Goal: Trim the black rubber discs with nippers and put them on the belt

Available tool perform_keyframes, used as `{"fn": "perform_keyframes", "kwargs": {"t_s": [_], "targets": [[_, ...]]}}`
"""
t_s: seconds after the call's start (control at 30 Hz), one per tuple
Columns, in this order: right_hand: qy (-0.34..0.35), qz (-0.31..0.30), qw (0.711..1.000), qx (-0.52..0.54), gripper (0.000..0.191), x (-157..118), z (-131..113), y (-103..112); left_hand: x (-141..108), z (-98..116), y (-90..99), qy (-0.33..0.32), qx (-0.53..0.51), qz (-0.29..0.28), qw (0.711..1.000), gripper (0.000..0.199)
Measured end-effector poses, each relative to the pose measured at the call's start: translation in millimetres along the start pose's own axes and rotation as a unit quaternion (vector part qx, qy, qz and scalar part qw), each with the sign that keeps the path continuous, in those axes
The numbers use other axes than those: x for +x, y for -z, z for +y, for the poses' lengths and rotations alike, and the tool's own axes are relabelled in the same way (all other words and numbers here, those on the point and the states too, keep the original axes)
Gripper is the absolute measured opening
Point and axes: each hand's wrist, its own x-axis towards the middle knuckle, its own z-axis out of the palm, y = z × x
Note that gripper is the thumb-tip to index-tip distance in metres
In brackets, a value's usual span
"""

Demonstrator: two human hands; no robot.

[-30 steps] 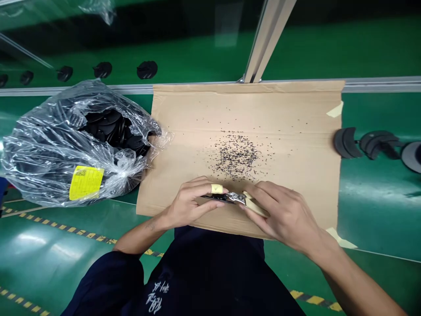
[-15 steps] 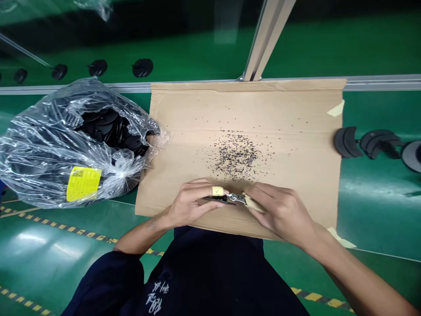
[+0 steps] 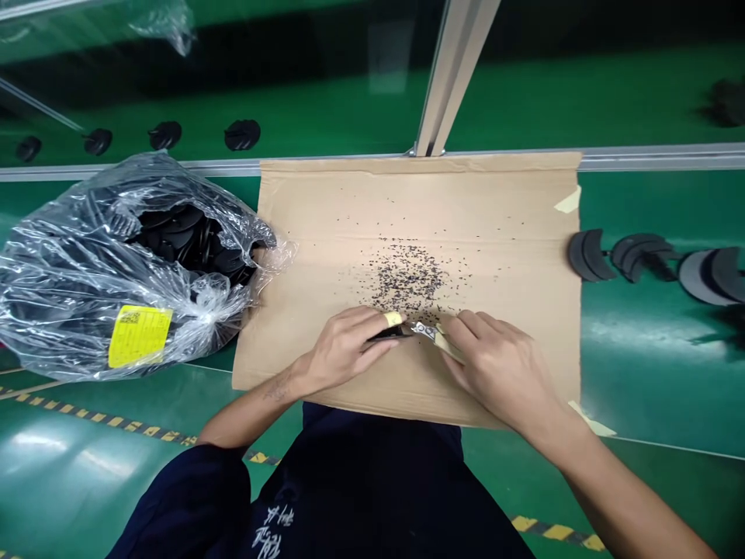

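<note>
A thin black part (image 3: 389,334) is over the near half of the cardboard sheet (image 3: 308,310), pinched between the thumb and fingers of the left hand (image 3: 341,349), one finger of which wears a yellow wrap (image 3: 394,319). The right hand (image 3: 504,361) is closed around the pale handles of a small metal-headed tool (image 3: 424,329), its head at the part's right end; whether its tips touch the part is too small to tell. Dark scraps (image 3: 410,276) lie scattered around the middle of the cardboard, densest just beyond the hands. At the cardboard's left edge, a clear plastic bag (image 3: 64,287) with a yellow label (image 3: 140,335) gapes over a heap of black pieces (image 3: 186,233). Just beside the cardboard's right edge, curved black parts (image 3: 590,255) stand in a row on the green desk (image 3: 640,373). Pale tape (image 3: 569,200) sits on the cardboard's far right corner, and an upright post (image 3: 448,78) rises behind its far edge.
</note>
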Motion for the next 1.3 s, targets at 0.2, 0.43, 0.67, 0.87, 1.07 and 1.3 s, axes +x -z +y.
{"fn": "perform_keyframes", "kwargs": {"t_s": [0.2,0.43,0.67,0.87,1.07,1.3], "targets": [[-0.070,0.032,0.958,0.277,0.019,-7,-4,-9,-5,3,-2.3,0.109,-0.168,0.046,0.979,0.020],[-0.055,0.141,0.906,0.396,0.011,3,-35,-22,-12,15,-10.4,0.140,-0.308,0.083,0.937,0.022],[0.060,0.182,0.952,0.237,0.021,0,-36,-7,-16,14,-4.5,0.109,-0.268,0.089,0.953,0.023],[0.111,0.149,0.980,0.064,0.017,2,-48,11,-17,16,2.6,0.016,-0.099,0.060,0.993,0.023],[0.124,0.137,0.974,0.133,0.017,-3,-46,22,-20,17,8.1,-0.050,0.011,0.041,0.998,0.026],[-0.012,0.135,0.974,0.182,0.019,-14,-10,22,-25,19,5.5,0.056,-0.146,0.081,0.984,0.016]]}}
